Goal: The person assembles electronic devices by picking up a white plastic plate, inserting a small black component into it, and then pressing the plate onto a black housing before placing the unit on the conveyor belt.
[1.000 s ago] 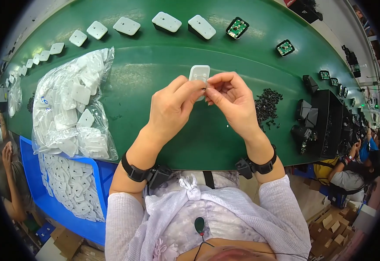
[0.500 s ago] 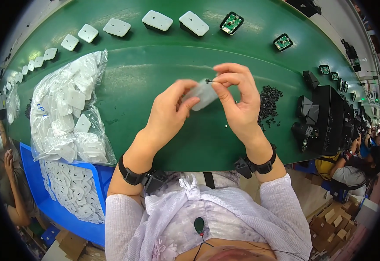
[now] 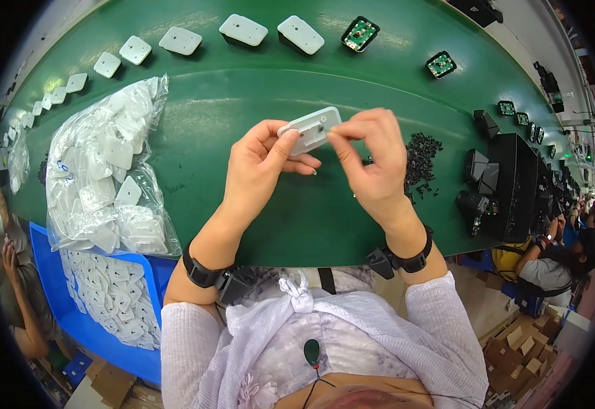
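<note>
My left hand (image 3: 260,160) holds a white plastic cover (image 3: 304,141) by its left end, thumb on top and fingers beneath. The cover's inner side faces up, with a raised rectangular rib and a small black part (image 3: 320,128) set near its right end. At that right edge, my right hand (image 3: 372,146) has thumb and forefinger pinched together. Whatever is between those fingertips is too small or hidden to make out. Right of that hand lies a pile of small black parts (image 3: 421,163) on the green table.
At left lies a clear bag (image 3: 99,170) of white covers, above a blue bin (image 3: 96,327) holding more. Along the far side runs a row of white-topped units (image 3: 243,30) and black housings with green circuit boards (image 3: 361,34). A black box (image 3: 515,184) stands at right.
The blurred cover is now steady and turned with its ribbed inner side up. My left hand has shifted slightly left, and my right fingers have come down to the cover's right edge.
</note>
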Motion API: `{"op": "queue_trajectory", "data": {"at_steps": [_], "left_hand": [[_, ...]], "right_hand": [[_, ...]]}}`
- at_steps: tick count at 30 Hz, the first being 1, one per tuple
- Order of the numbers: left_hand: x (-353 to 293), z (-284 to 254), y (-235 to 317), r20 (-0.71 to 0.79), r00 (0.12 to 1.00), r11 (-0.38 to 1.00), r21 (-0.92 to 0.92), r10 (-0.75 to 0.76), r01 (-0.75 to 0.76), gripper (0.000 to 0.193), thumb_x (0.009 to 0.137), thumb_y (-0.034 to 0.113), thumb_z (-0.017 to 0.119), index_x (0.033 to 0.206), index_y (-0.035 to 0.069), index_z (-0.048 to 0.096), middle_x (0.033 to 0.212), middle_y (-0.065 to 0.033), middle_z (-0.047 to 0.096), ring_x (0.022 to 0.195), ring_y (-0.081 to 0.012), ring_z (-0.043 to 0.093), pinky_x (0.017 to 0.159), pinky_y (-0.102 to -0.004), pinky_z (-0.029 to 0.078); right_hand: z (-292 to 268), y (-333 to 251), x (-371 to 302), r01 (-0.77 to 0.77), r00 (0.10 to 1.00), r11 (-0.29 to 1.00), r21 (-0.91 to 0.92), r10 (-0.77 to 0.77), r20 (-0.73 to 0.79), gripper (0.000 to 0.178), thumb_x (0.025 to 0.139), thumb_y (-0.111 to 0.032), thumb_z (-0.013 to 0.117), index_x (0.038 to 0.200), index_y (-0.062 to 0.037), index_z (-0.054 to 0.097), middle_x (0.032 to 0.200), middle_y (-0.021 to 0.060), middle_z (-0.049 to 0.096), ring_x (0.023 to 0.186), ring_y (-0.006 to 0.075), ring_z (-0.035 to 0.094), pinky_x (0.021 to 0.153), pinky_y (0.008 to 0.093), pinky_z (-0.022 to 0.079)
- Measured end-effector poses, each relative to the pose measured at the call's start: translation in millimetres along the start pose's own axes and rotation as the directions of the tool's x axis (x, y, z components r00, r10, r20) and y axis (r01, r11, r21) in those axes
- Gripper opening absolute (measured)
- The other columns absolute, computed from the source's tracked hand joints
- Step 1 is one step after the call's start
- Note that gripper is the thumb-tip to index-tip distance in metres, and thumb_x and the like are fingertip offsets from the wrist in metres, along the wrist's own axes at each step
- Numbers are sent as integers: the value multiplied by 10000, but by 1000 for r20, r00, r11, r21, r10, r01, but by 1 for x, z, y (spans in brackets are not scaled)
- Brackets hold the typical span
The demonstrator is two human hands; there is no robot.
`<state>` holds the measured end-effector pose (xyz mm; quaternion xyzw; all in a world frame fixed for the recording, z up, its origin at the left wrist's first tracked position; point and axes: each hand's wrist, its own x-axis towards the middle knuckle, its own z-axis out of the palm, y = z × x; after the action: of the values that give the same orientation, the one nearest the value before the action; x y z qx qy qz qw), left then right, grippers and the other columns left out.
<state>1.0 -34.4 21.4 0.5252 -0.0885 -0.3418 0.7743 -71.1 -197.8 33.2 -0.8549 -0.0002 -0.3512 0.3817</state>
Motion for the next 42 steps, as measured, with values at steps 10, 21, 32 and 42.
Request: {"op": "queue_trajectory", "data": {"at_steps": [10, 21, 32, 42], "left_hand": [[0, 1, -14, 41, 978, 955, 210, 205, -209, 151, 939, 36, 568, 1053, -61, 596, 911, -106, 670, 828, -155, 668, 767, -262, 549], [1, -1, -18, 22, 919, 834, 412, 393, -367, 78, 897, 56, 631, 909, -14, 597, 807, -34, 624, 676, -92, 617, 590, -212, 484], [-3, 1, -11, 86, 964, 906, 329, 251, -265, 86, 900, 61, 634, 938, -7, 599, 807, -27, 620, 682, -80, 605, 581, -204, 466], [1, -14, 2, 30, 986, 982, 89, 165, -167, 180, 973, 60, 484, 1098, -50, 556, 864, -91, 650, 688, -121, 615, 602, -237, 487]], "right_hand": [[4, -6, -3, -122, 975, 992, -24, 124, 186, 93, 780, -4, 693, 803, -26, 606, 777, 76, 564, 714, 203, 522, 623, 293, 443], [12, -2, -13, -153, 955, 987, -58, 162, 248, 128, 820, -74, 711, 851, -35, 593, 812, 27, 527, 715, 108, 483, 604, 249, 401], [-5, 3, -2, -265, 920, 958, 109, 218, 325, 190, 784, -105, 724, 910, -32, 601, 867, 20, 541, 770, 120, 482, 650, 242, 379], [-8, 6, 19, -571, 773, 788, 232, 421, 474, 234, 838, -171, 723, 972, -38, 585, 807, -11, 559, 679, 41, 483, 606, 209, 412]]}}
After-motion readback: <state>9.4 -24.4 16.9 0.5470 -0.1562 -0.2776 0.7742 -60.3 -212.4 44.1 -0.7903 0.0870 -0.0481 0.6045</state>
